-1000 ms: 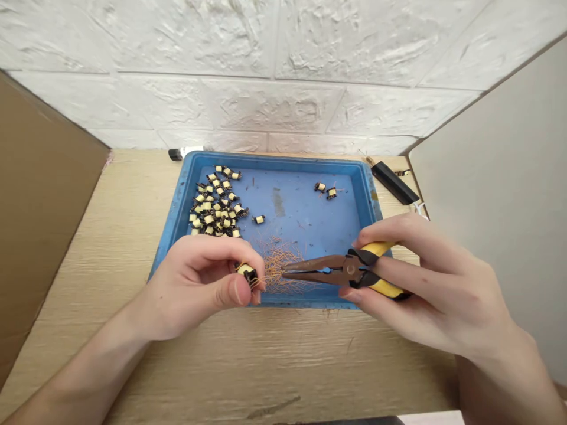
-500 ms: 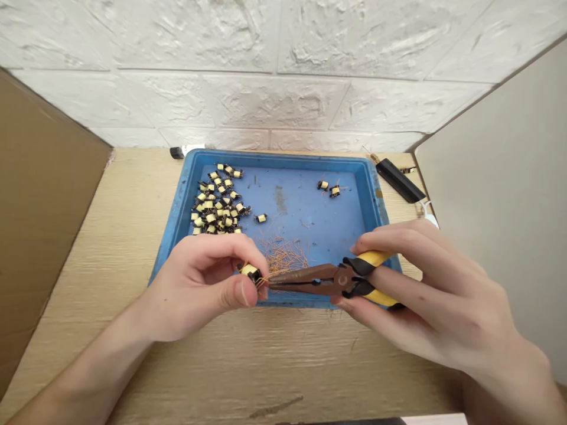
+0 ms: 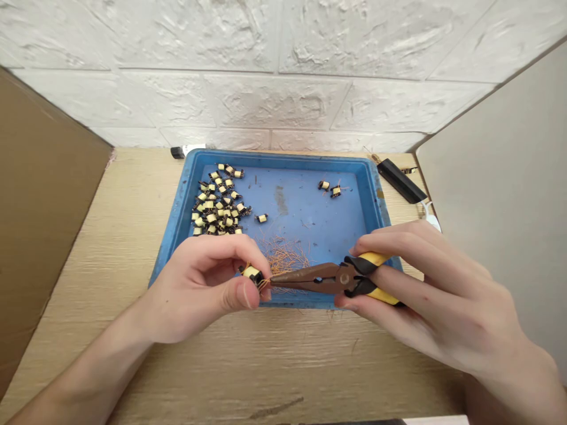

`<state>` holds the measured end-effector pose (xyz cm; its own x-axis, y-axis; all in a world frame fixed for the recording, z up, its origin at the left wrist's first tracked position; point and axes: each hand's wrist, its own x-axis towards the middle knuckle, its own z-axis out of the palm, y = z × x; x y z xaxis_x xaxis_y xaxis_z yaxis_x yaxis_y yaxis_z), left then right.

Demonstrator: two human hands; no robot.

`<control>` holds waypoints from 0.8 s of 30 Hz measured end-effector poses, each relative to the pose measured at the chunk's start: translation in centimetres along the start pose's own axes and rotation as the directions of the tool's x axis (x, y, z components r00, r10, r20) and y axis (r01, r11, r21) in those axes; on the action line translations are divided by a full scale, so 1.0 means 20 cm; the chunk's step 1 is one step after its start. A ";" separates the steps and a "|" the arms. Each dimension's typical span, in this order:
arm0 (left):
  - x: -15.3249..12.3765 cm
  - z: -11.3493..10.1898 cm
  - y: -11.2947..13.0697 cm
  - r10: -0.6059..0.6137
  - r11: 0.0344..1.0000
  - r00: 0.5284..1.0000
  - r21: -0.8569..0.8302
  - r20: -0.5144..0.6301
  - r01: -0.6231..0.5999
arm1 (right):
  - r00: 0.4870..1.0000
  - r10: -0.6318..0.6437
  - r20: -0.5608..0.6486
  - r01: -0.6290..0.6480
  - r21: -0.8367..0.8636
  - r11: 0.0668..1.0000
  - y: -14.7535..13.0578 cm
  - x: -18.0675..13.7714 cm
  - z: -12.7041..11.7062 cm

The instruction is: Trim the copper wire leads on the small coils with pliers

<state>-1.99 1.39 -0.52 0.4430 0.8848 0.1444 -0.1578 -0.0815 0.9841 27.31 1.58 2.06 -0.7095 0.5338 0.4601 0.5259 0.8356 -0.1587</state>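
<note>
Between the thumb and fingers of my left hand (image 3: 208, 289) is a small transformer (image 3: 252, 273), a black bobbin wrapped in pale yellow tape. Thin copper wires stick out of its right end. My right hand (image 3: 434, 289) grips needle-nose pliers (image 3: 328, 277) by their yellow and black handles. Their brown jaws are closed, with the tips at the wire ends beside my left fingertips. Below the hands lies a blue tray (image 3: 283, 154). Loose copper wire clippings (image 3: 286, 257) are heaped in its near part, partly behind the pliers.
Many similar transformers (image 3: 219, 203) are piled at the tray's left, and two more (image 3: 330, 188) lie at its right. A black-handled tool (image 3: 401, 180) rests past the right rim. A black-capped bottle (image 3: 186, 151) stands behind the tray, by the white wall (image 3: 274, 100). Cardboard (image 3: 39, 206) borders the left.
The plier jaws have closed from slightly parted to together at the wires. Both hands otherwise hold almost the same place.
</note>
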 end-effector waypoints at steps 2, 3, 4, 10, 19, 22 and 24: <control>0.00 0.00 0.00 0.005 1.000 1.000 -0.004 0.009 -0.004 | 1.000 -0.004 0.009 0.004 0.011 1.000 0.00 0.00 0.00; 0.00 0.00 0.00 0.004 1.000 1.000 -0.004 0.013 -0.004 | 1.000 -0.001 0.016 0.001 0.023 1.000 0.00 0.01 -0.01; 0.00 0.00 0.00 0.002 1.000 1.000 -0.001 0.017 -0.002 | 1.000 0.004 0.024 -0.004 0.036 0.999 0.00 0.01 -0.01; -0.02 0.00 -0.01 0.024 0.998 0.998 0.048 0.064 -0.027 | 0.999 0.004 0.051 -0.007 0.061 0.998 0.01 0.00 -0.02; -0.02 0.01 0.01 0.153 0.976 0.987 0.147 0.053 -0.159 | 1.000 0.004 0.014 -0.004 0.043 0.999 -0.01 0.02 -0.01; -0.04 0.01 0.03 0.139 0.976 0.988 0.162 0.061 -0.147 | 1.000 0.029 0.001 -0.029 0.029 0.999 0.01 0.00 -0.03; -0.06 -0.01 0.05 0.112 0.974 0.993 0.191 0.041 -0.118 | 0.991 0.093 -0.094 -0.098 -0.050 0.994 0.06 -0.02 -0.06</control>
<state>-2.81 0.27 0.28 0.4587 0.8503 0.2582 -0.0373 -0.2719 0.9616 28.76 2.12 2.63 -0.6101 0.5948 0.5234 0.6157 0.7717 -0.1593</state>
